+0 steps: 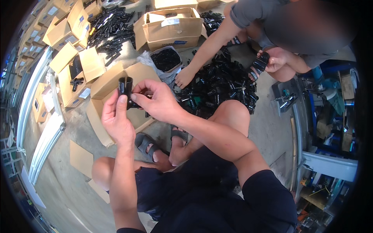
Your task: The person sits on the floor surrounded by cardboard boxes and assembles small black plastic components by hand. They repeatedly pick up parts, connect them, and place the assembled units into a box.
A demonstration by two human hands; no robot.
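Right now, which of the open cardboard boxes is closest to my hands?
The open cardboard box on the floor directly beneath both hands, its flaps spread wide. The other boxes sit further off toward the left and top.

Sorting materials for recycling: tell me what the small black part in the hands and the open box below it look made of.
Small black part, held by left hand and right hand: probably moulded plastic, uniformly black with a slight sheen; coated metal can't be excluded. Open box: corrugated cardboard by its look, matte brown with folded flaps.
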